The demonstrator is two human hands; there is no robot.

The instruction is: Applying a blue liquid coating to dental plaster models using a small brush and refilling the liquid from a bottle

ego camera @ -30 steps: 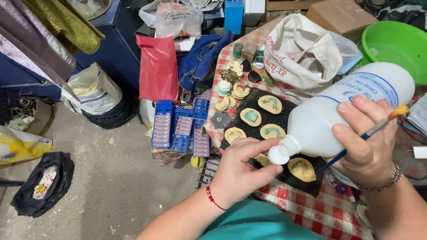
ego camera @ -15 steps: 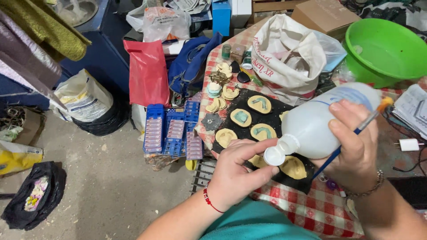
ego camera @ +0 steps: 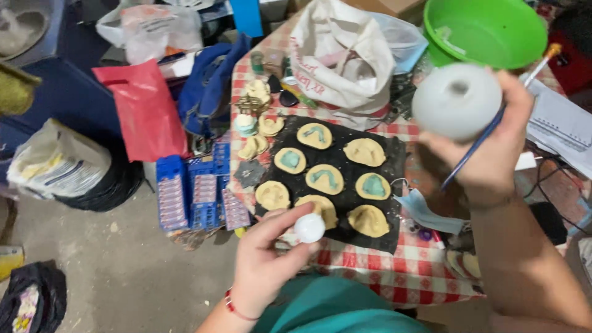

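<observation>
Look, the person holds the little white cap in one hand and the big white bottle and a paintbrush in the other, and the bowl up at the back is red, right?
Almost. The bowl is green, not red, as the head view shows. The rest holds: the left hand pinches the small white cap, and the right hand grips the white bottle together with the paintbrush.

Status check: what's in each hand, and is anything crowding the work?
Left hand pinching white cap. Right hand gripping white bottle plus paintbrush. Black tray of clay pieces directly below, table cluttered.
</observation>
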